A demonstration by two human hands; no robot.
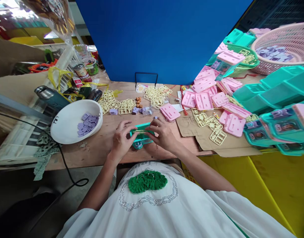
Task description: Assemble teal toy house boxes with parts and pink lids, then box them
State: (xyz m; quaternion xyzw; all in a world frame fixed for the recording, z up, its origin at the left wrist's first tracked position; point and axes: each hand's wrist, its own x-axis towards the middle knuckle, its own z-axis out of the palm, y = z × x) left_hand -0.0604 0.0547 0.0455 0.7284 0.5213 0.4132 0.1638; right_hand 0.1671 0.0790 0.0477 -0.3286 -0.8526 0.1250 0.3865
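A small teal plastic toy case lies on the wooden table right in front of me. My left hand grips its left side, thumb and fingers pinched on a thin yellow part across the top. My right hand holds the case's right side, fingers curled over the top edge. A single pink lid rests just behind the right hand.
A white bowl with purple pieces sits at the left. Yellow part sprues lie behind the hands. Pink lids pile at the right, with teal cases beyond. Pink basket and green basket at far right. A black cable hangs off the table's front edge.
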